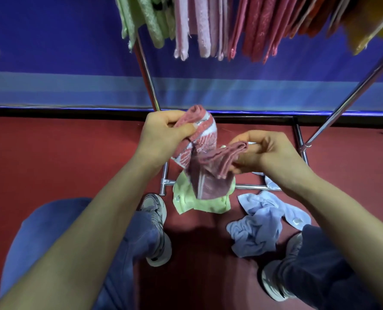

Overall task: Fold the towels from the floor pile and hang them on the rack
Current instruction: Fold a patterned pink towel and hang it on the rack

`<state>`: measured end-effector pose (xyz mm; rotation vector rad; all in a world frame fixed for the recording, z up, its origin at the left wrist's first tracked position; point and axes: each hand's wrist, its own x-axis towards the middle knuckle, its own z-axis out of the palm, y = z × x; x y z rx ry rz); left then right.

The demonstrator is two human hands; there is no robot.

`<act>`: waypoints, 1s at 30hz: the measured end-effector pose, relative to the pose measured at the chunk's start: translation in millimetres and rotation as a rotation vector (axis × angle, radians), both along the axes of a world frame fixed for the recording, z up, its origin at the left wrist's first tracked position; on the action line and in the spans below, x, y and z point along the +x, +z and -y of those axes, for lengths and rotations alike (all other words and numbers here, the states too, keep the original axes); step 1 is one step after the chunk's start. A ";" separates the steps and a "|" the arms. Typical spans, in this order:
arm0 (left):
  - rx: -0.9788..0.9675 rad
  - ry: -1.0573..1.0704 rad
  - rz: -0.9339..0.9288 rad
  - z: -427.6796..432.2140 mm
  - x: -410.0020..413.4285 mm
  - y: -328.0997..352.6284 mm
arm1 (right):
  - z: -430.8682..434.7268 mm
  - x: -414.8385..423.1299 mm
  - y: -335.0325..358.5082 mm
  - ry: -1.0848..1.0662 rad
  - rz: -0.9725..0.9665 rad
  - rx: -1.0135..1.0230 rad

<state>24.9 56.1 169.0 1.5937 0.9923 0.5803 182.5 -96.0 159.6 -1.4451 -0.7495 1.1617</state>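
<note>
Both hands are holding a pink towel in the air below the rack: left hand fingers pinching one bunched end, right hand fingers pinching the other. Loosely gathered, its layers are likely sliding apart, spoiling the fold.

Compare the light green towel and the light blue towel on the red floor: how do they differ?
The light green towel lies fairly flat and spread out; the light blue towel is crumpled into bunched folds. The green one lies directly below the pink-and-white patterned towel held by the left hand and right hand, which partly hides it; the blue one lies to its right, mostly uncovered. Both are unfolded and still on the floor.
</note>
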 end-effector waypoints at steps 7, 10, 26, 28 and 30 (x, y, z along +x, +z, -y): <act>-0.056 -0.304 -0.061 7.0 0.8 0.7 | -1.9 2.4 -0.7 0.000 0.480 0.212; -0.064 -0.343 -0.051 10.2 2.9 -1.0 | -2.2 -0.8 -2.4 -0.025 0.584 0.216; -0.306 -0.565 -0.028 18.0 -3.1 -0.4 | 7.0 -3.7 -2.6 0.174 1.260 0.299; -0.333 -0.559 0.013 16.9 -3.1 0.3 | 6.5 -3.5 -1.7 0.185 1.268 0.311; -0.305 -0.571 0.002 17.5 -3.0 -0.6 | 4.5 -1.8 -2.3 0.240 1.267 0.294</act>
